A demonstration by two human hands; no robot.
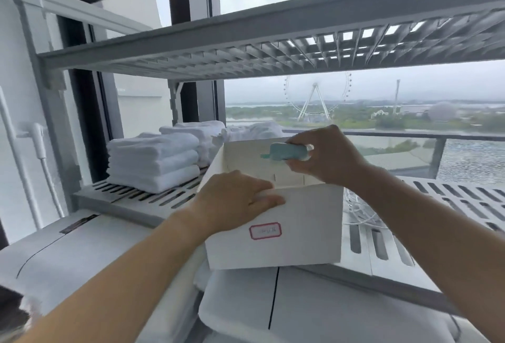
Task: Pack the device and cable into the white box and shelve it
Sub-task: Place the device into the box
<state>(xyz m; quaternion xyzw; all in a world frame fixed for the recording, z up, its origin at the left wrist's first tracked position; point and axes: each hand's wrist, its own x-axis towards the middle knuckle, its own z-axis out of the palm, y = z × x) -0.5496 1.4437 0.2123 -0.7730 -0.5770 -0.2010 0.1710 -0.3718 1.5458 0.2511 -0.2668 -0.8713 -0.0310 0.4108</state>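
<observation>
Head view: you are mid-pack, and nothing is finished yet. Your left hand (235, 200) grips the near rim of the white box (273, 244), fingers curled over the top edge, steadying it. Your right hand (328, 154) pinches the teal device (287, 151) between thumb and fingers and holds it over the box's open top, near the far right corner. The device looks to be at rim height. It is not down inside, so count it as not yet packed.

The cable (360, 211) is still out. It lies in a loose white tangle on the slatted shelf (464, 198), just beside the right wall of the box and partly hidden by your right forearm. I cannot see the bottom of the box from this angle, so whether anything already lies in it is unclear.

The box sits at the front edge of the shelf with its red-bordered label (265, 231) facing you. It seems to overhang that edge a little, though the wide lens makes this hard to judge. A stack of folded towels (153, 162) takes the left end of the same shelf, near the box's left wall.

Left for you: lower and release the device, gather the cable and put it in, then push the box back onto the shelf.
</observation>
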